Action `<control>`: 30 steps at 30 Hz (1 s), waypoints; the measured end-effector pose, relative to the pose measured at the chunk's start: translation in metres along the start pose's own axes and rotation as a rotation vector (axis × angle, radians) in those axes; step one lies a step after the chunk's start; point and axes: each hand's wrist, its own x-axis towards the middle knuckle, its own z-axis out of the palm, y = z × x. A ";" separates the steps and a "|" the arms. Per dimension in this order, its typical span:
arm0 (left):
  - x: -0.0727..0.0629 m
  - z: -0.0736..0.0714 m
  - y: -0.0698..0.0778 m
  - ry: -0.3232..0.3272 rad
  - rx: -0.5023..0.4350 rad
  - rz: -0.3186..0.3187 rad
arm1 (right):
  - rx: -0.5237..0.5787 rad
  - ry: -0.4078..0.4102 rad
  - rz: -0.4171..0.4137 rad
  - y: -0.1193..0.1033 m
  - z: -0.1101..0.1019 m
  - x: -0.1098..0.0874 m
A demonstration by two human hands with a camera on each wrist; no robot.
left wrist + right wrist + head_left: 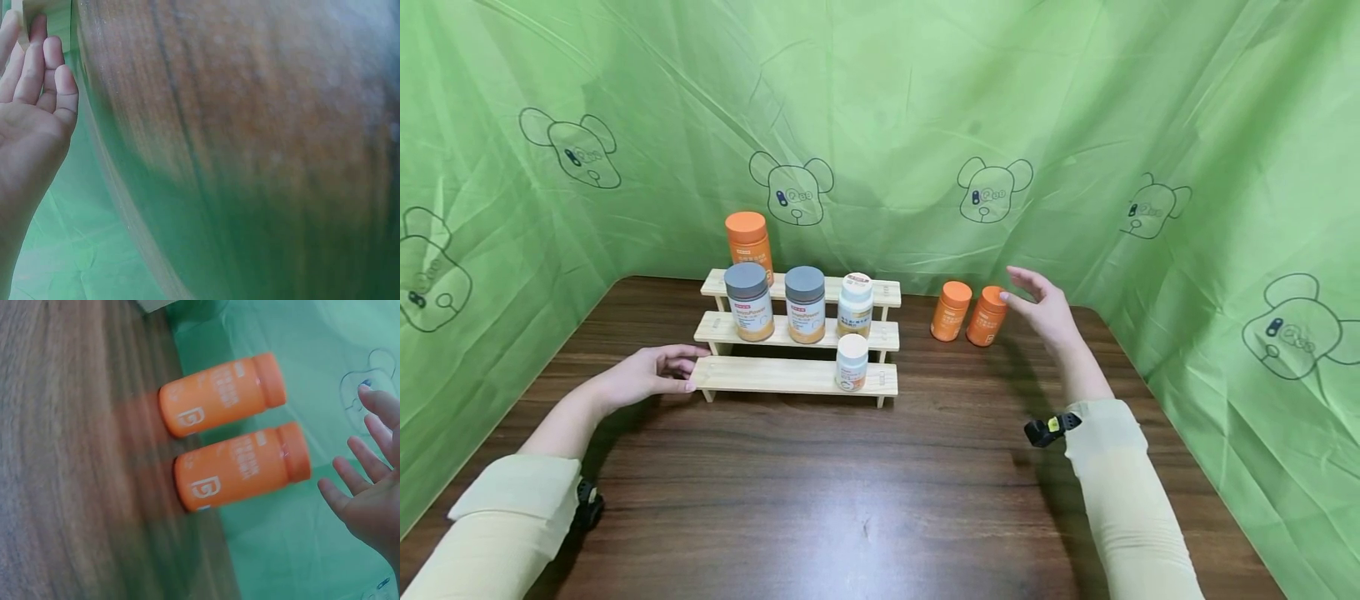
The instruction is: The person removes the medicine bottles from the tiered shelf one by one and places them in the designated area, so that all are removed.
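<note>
A three-tier wooden display rack (775, 375) stands on the table. My left hand (640, 379) grips the left end of its lowest tier, thumb in front and fingers behind; in the left wrist view, that hand (31, 125) reaches up to the rack's pale wood. My right hand (1041, 312) is held open beside two upright orange bottles, its thumb overlapping the cap of the right bottle (987, 318). Left of that one stands the other orange bottle (951, 312). In the right wrist view, the spread fingers of the right hand (375, 481) are apart from the nearer orange bottle (244, 469).
A larger orange bottle (748, 242) is on the rack's top tier. Two grey-capped jars (806, 308) and a white-capped bottle (854, 308) occupy the middle tier. A small white bottle (852, 367) sits at the lowest tier's right. Green cloth (895, 100) hangs around the table.
</note>
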 end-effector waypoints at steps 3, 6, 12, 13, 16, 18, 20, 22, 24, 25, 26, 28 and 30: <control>0.000 0.000 0.000 0.001 -0.001 0.000 | -0.015 -0.014 0.007 -0.012 0.000 -0.002; 0.000 0.000 0.000 0.001 -0.007 0.003 | -0.017 -0.037 0.025 -0.027 0.000 -0.007; 0.001 0.000 -0.001 0.002 -0.012 0.012 | 0.013 -0.075 0.000 -0.059 0.004 -0.018; 0.001 0.000 -0.002 0.001 -0.010 0.014 | 0.016 -0.078 -0.010 -0.062 0.005 -0.018; 0.002 -0.001 -0.003 -0.001 -0.010 0.020 | 0.026 -0.079 -0.031 -0.066 0.008 -0.017; 0.002 -0.001 -0.003 -0.003 -0.010 0.024 | 0.034 -0.082 -0.042 -0.072 0.010 -0.019; 0.002 -0.001 -0.003 -0.004 -0.013 0.024 | 0.050 -0.086 -0.061 -0.082 0.013 -0.022; 0.001 -0.001 -0.002 -0.005 -0.018 0.024 | 0.059 -0.094 -0.075 -0.095 0.016 -0.027; 0.001 -0.001 -0.002 -0.005 -0.021 0.021 | 0.075 -0.103 -0.088 -0.104 0.019 -0.031; 0.001 -0.001 -0.002 -0.005 -0.022 0.020 | 0.085 -0.108 -0.095 -0.107 0.020 -0.032; 0.001 -0.001 -0.002 -0.004 -0.022 0.019 | 0.091 -0.114 -0.099 -0.108 0.022 -0.031; 0.001 0.000 -0.002 -0.004 -0.018 0.018 | 0.106 -0.120 -0.108 -0.110 0.025 -0.030; 0.001 0.000 -0.002 -0.004 -0.014 0.016 | 0.119 -0.128 -0.124 -0.111 0.028 -0.027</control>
